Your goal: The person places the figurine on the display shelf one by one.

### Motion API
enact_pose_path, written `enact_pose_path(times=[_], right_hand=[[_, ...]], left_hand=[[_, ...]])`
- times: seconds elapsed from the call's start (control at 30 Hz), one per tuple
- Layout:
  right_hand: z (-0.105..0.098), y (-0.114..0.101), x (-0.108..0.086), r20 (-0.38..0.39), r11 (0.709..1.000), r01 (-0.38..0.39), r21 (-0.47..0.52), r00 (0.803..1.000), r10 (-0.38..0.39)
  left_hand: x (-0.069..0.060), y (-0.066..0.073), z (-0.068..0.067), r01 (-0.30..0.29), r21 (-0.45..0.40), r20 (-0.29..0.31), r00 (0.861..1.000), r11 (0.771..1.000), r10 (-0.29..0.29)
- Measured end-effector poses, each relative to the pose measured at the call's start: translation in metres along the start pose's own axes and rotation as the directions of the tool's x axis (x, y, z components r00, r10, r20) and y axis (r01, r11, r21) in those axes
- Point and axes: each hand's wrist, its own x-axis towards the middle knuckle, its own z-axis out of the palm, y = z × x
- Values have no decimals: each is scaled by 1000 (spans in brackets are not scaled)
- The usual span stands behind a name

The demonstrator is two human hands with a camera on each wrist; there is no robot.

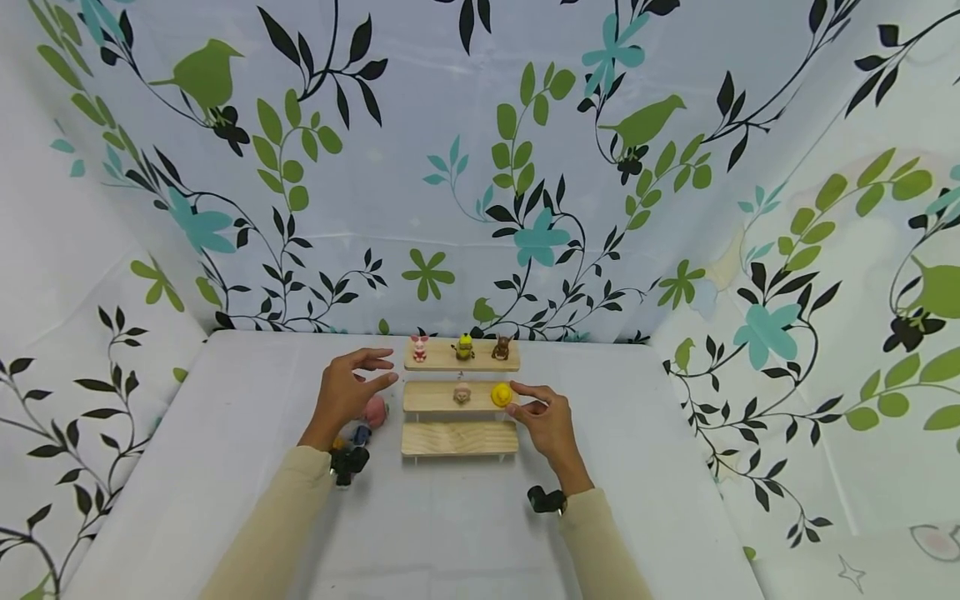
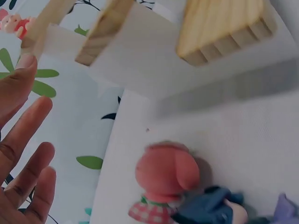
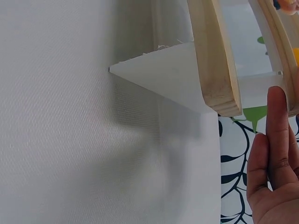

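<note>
A three-step wooden shelf stands mid-table. My right hand is at the right end of the middle step, thumb and index finger at a yellow figure; in the right wrist view the hand mostly hides that figure. A small pale figure stands on the same step. Left of the shelf my left hand hovers with fingers spread, holding nothing; in the left wrist view its fingers are apart near the shelf ends. Below it lies a pink figure.
On the top step stand a pink-and-white figure, a yellow-green one and a brown one. Beside the pink figure on the table lie a dark blue figure and a purple one. Patterned cloth rises behind the table.
</note>
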Motion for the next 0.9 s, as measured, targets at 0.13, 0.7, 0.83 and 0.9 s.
enact_pose_path(times=[0.13, 0.7, 0.83, 0.9], right_hand=[[0, -10, -5, 3, 1000, 21, 2, 1000, -21], [-1, 20, 4, -2, 998, 56, 15, 998, -56], [-1, 20, 3, -1, 998, 58, 16, 998, -58], [-1, 20, 3, -4, 998, 55, 10, 998, -55]], left_hand=[[-6, -8, -1, 41, 108, 25, 999, 993, -44], [-29, -38, 12, -37, 357, -41, 998, 933, 55], [-31, -40, 15, -59, 377, -50, 995, 924, 84], [-32, -42, 15, -67, 380, -50, 994, 923, 93]])
